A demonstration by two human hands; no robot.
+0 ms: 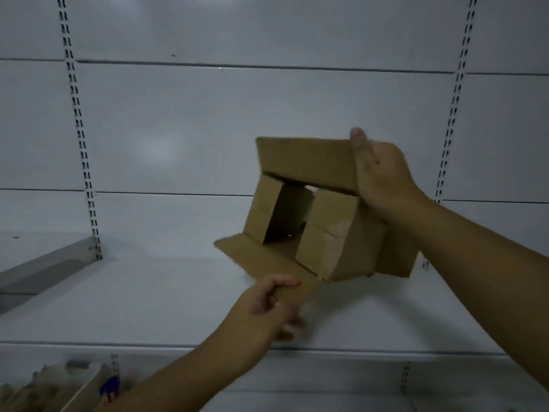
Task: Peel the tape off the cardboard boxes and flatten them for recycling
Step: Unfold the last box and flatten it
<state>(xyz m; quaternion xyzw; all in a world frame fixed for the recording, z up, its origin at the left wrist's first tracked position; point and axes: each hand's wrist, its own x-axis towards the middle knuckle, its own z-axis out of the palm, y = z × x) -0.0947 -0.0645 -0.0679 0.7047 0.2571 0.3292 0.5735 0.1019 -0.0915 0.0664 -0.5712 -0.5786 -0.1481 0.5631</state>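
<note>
A small brown cardboard box (335, 233) is held in the air over a white shelf, its open end turned toward me. All its flaps stand open, and the dark inside shows between the two side flaps. My right hand (380, 173) grips the box at its upper right corner, thumb lying along the top flap. My left hand (270, 304) pinches the near edge of the bottom flap (267, 263). No tape is visible on the box.
The white shelf board (148, 298) runs under the box, with a white back panel and slotted uprights (80, 135) behind. A grey bracket (44, 269) juts out at the left. More cardboard and a blue item (110, 388) lie at the bottom left.
</note>
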